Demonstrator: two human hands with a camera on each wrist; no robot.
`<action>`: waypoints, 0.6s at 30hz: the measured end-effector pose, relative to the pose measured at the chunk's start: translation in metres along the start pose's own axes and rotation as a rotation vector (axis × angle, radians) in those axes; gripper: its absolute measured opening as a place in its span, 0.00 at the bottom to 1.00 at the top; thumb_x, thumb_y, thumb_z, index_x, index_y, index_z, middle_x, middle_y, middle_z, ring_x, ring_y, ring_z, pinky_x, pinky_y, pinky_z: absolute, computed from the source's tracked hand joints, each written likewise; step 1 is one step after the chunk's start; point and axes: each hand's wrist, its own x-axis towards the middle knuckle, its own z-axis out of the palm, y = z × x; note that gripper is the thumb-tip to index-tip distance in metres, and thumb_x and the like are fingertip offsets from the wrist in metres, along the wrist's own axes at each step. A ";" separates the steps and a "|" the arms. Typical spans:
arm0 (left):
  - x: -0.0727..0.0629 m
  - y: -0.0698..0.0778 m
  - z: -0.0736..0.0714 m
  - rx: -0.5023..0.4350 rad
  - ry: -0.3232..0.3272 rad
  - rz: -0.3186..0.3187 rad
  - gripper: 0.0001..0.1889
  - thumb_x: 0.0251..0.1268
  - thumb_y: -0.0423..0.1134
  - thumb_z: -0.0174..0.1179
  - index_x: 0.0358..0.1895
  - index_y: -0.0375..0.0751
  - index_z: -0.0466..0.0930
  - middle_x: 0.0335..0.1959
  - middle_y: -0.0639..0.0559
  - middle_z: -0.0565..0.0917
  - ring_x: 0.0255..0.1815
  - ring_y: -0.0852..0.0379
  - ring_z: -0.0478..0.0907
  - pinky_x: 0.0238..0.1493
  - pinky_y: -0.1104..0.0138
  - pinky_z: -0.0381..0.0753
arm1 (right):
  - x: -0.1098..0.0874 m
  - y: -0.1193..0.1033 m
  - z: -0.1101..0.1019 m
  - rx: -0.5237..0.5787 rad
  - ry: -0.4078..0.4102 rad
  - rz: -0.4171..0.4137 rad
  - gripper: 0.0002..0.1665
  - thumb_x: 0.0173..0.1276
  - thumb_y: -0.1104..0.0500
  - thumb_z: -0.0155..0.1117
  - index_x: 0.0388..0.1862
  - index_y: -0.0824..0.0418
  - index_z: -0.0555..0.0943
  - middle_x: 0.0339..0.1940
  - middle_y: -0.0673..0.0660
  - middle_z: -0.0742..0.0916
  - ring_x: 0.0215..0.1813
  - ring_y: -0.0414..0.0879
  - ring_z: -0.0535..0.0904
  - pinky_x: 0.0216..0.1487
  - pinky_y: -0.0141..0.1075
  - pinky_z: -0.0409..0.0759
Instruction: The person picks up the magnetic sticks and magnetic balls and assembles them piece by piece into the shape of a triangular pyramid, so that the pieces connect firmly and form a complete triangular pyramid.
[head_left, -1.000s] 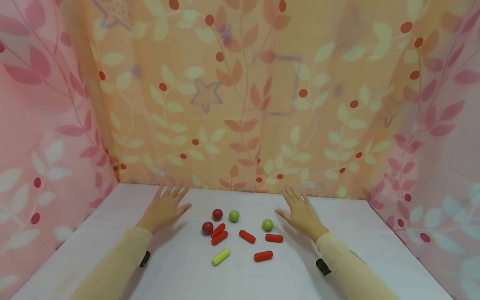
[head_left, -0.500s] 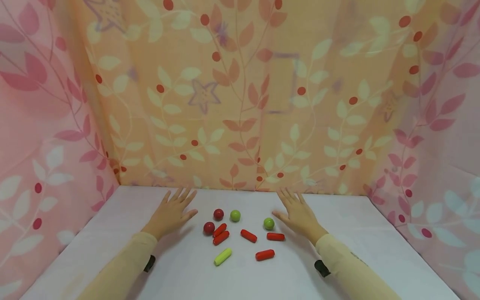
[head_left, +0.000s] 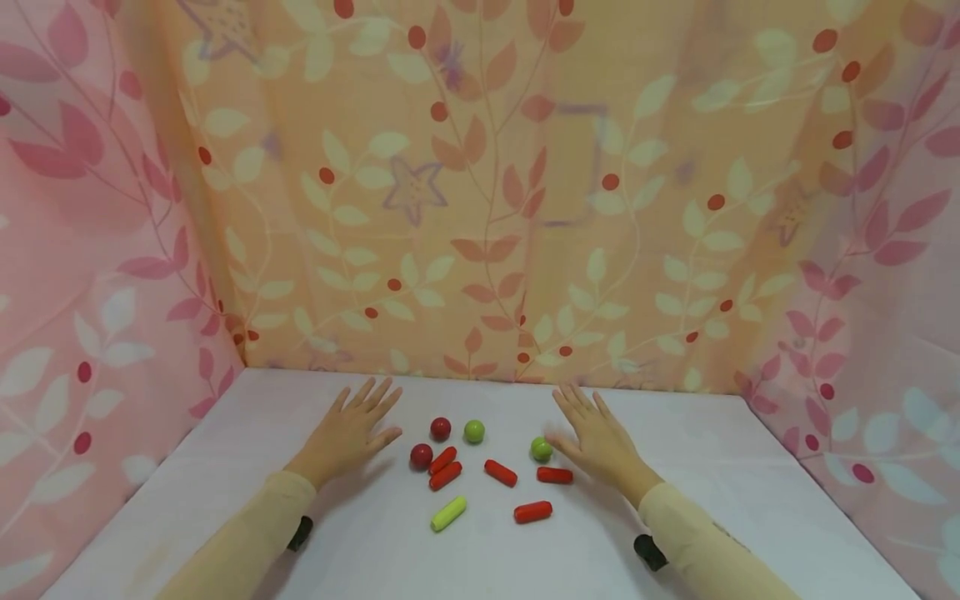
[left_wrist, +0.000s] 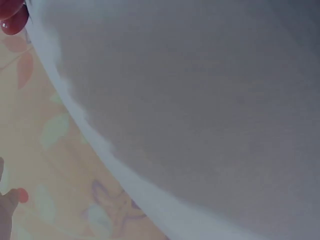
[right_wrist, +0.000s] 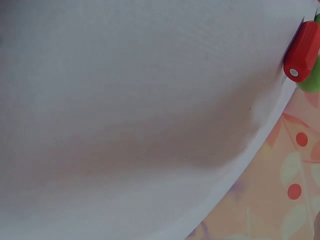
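Left grip (head_left: 348, 437) and right grip (head_left: 602, 442), both spread, empty, flank balls (head_left: 440, 429) and sticks (head_left: 533, 512) on table (head_left: 420, 567), right one overlapping the right green ball (head_left: 539, 452), contact unclear, so best move slowly lest it roll.

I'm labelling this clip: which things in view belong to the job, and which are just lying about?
Likely the job, nearest the left hand and right hand:
two red balls
two green balls
five red sticks
one yellow-green stick

Merely surroundings:
white table
floral backdrop
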 end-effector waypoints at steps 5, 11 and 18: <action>0.000 0.004 -0.004 -0.021 -0.026 0.002 0.36 0.71 0.57 0.54 0.76 0.45 0.60 0.79 0.43 0.60 0.79 0.37 0.55 0.76 0.38 0.50 | -0.002 -0.003 -0.001 -0.007 0.018 -0.011 0.47 0.70 0.37 0.57 0.78 0.62 0.59 0.80 0.62 0.63 0.81 0.57 0.56 0.79 0.58 0.50; -0.002 0.008 -0.008 -0.029 -0.023 0.008 0.36 0.71 0.57 0.54 0.76 0.45 0.61 0.79 0.44 0.60 0.80 0.39 0.54 0.76 0.39 0.50 | -0.002 -0.010 -0.004 0.004 0.021 -0.026 0.48 0.69 0.37 0.59 0.78 0.61 0.60 0.80 0.61 0.63 0.81 0.58 0.56 0.78 0.59 0.52; -0.003 0.012 -0.008 -0.022 -0.038 0.030 0.36 0.71 0.59 0.53 0.77 0.48 0.60 0.79 0.46 0.61 0.80 0.40 0.55 0.76 0.39 0.52 | -0.005 -0.014 -0.001 -0.002 0.028 -0.045 0.47 0.68 0.38 0.60 0.77 0.62 0.61 0.79 0.61 0.65 0.81 0.58 0.57 0.78 0.60 0.53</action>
